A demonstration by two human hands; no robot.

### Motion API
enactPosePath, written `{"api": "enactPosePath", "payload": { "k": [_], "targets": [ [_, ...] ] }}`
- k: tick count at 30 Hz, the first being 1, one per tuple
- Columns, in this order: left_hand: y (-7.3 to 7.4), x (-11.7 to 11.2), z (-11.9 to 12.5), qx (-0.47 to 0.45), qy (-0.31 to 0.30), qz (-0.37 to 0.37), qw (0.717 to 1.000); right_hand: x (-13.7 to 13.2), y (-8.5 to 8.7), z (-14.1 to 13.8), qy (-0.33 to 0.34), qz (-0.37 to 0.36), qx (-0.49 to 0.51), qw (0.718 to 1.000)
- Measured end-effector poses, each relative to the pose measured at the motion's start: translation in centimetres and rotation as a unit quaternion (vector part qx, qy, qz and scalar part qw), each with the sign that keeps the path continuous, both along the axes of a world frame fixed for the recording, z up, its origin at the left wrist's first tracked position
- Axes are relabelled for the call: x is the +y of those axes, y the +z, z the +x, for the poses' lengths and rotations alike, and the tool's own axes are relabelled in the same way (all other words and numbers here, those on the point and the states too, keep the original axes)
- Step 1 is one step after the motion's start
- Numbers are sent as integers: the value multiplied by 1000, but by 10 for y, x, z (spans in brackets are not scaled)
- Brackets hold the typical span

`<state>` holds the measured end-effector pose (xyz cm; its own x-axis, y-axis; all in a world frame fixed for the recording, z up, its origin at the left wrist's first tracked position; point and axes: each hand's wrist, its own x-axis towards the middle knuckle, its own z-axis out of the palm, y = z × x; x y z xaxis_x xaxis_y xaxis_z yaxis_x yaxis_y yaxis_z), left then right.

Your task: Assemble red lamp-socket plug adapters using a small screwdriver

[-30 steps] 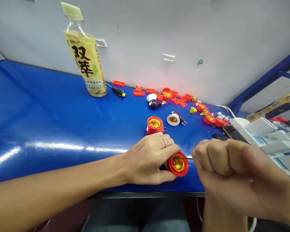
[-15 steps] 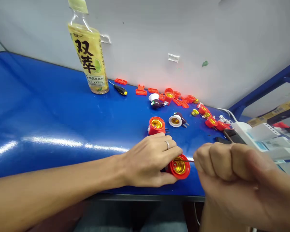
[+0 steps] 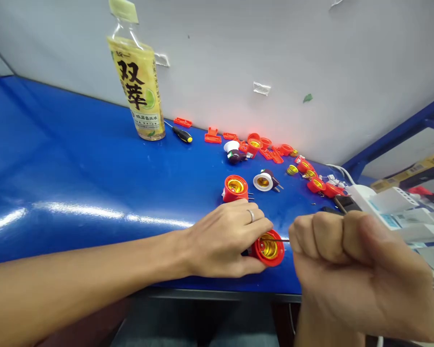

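Note:
My left hand (image 3: 224, 238), with a ring on one finger, grips a red lamp socket (image 3: 280, 255) low on the blue table. The socket's brass threaded inside faces toward me. My right hand (image 3: 347, 265) is closed in a fist around a screwdriver (image 3: 282, 240); only its thin shaft shows, reaching left into the socket, and the handle is hidden in the fist. Just beyond my left hand stands another red lamp socket (image 3: 235, 188) with plug pins. A white and dark lamp socket (image 3: 263, 181) lies to its right.
A yellow-labelled drink bottle (image 3: 141, 91) stands at the back left, beside a black and yellow screwdriver (image 3: 183, 135). Along the wall lie red plastic parts (image 3: 212, 138), a second white and dark socket (image 3: 235, 153) and brass threaded shells (image 3: 292, 169). White boxes (image 3: 398, 205) crowd the right.
My right fist has turned slightly at the wrist, the screwdriver's tip staying inside the socket. My left hand keeps its grip. The whole view has shifted a little.

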<state>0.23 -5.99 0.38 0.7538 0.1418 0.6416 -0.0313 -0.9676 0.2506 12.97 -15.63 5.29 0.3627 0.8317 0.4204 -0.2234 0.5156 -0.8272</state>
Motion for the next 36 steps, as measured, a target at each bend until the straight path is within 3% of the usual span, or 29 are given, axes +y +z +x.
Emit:
{"api": "enactPosePath", "payload": {
  "k": [6,10,22,36],
  "targets": [
    [-1,-1,-1,16,3,-25,1000,11,-3,-21,-198,36,27,979],
    [-1,-1,0,15,-4,-22,1000,15,1,-28,-260,52,-10,964],
    [0,-2,0,9,-8,-29,1000,5,-2,-21,-194,37,-22,980],
    [-4,-2,0,27,7,-43,999,9,-4,-18,-191,61,19,979]
  ]
}}
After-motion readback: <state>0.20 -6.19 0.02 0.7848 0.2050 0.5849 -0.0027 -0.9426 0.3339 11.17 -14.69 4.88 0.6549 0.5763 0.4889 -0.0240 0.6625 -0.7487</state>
